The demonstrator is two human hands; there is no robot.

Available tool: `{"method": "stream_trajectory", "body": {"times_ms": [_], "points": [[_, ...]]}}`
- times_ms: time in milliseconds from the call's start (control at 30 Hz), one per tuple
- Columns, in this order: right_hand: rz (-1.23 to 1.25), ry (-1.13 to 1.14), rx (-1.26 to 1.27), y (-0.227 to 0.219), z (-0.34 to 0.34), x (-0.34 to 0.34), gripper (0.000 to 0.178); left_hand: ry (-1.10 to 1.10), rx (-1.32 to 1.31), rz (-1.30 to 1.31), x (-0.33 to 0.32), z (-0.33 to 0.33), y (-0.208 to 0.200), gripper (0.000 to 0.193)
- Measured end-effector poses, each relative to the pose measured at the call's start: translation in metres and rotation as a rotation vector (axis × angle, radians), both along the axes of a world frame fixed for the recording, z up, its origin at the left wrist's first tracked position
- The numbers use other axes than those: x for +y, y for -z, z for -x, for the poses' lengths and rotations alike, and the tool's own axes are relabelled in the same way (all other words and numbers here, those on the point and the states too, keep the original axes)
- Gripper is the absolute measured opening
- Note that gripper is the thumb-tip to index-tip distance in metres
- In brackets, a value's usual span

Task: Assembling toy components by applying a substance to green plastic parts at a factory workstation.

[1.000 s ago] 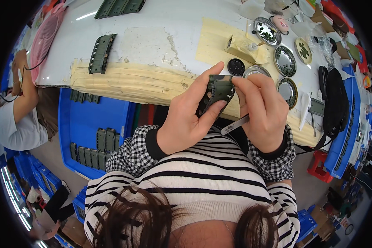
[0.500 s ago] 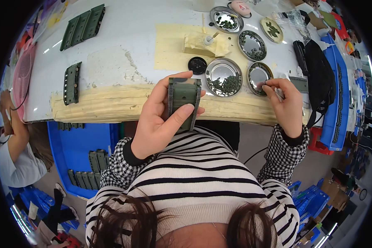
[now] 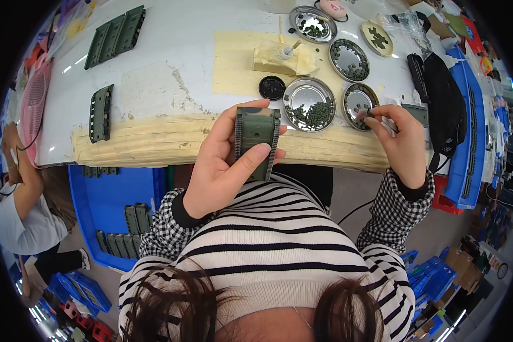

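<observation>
My left hand [image 3: 214,171] is closed round a dark green model part [image 3: 257,132], long and trough-like, with ribbed strips down both long sides. Its thumb presses on the upper face while the fingers wrap underneath. At the right, my right hand [image 3: 402,137] reaches to a small round metal dish [image 3: 347,117] holding several green bits. Thumb and forefinger are pinched together at the dish's near right rim. Something thin and greyish shows between the fingers, too small to make out. A larger metal dish [image 3: 293,91] of small green pieces sits between the hands.
More dishes of green parts [image 3: 332,57] stand farther back. A paper-wrapped block [image 3: 273,60] holds a small pot with a stick, beside a black lid [image 3: 272,88]. Similar green parts [image 3: 101,114] lie at left; a blue bin [image 3: 91,211] stands below. Another person [image 3: 28,194] is at far left.
My right hand has shifted slightly at the dish, its fingertips still pinched together. The left hand keeps the green part in nearly the same place. The person at far left has changed posture.
</observation>
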State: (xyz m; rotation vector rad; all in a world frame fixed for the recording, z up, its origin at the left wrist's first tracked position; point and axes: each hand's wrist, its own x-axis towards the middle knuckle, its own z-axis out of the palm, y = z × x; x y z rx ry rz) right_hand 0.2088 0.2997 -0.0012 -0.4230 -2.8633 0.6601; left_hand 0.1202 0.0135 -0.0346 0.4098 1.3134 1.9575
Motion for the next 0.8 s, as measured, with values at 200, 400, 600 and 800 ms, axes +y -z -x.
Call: {"method": "stream_trajectory", "body": {"times_ms": [200, 400, 600, 800], "points": [[0.143, 0.028, 0.118, 0.012, 0.007, -0.007, 0.016, 0.013, -0.017, -0.015, 0.002, 0.000, 0.000, 0.052], [-0.006, 0.006, 0.084, 0.013, 0.012, 0.005, 0.011, 0.004, -0.027, -0.011, -0.002, 0.001, 0.003, 0.052], [-0.025, -0.045, 0.020, 0.022, 0.026, 0.004, 0.014, 0.006, 0.008, -0.019, -0.002, -0.001, 0.005, 0.051], [0.062, -0.001, 0.150, 0.004, 0.022, -0.013, 0.010, -0.043, 0.087, -0.045, -0.002, -0.003, 0.007, 0.056]]}}
